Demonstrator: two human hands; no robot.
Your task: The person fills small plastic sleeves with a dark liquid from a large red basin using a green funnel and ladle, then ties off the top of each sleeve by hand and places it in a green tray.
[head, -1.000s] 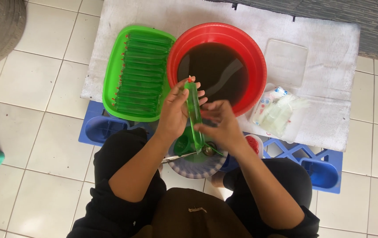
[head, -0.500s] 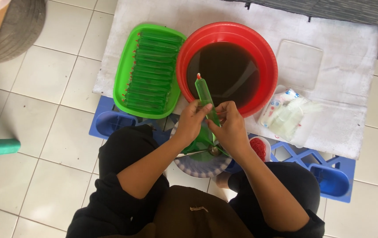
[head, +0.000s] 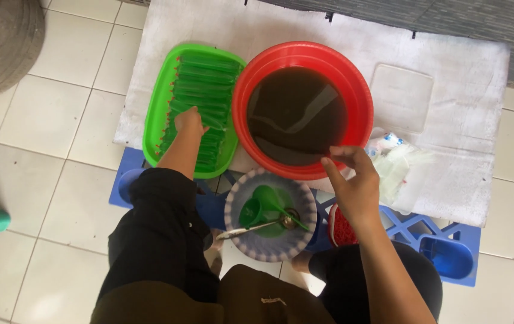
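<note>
Left hand (head: 188,122) fingertips hidden among green tubes (head: 200,90) in tray (head: 154,126).

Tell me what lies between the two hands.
In the head view, the near-left rim of the red basin of dark liquid lies between the left hand, on the green tray's packets, and the right hand.

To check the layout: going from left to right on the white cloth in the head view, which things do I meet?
Green tray → red basin → clear lid.
</note>
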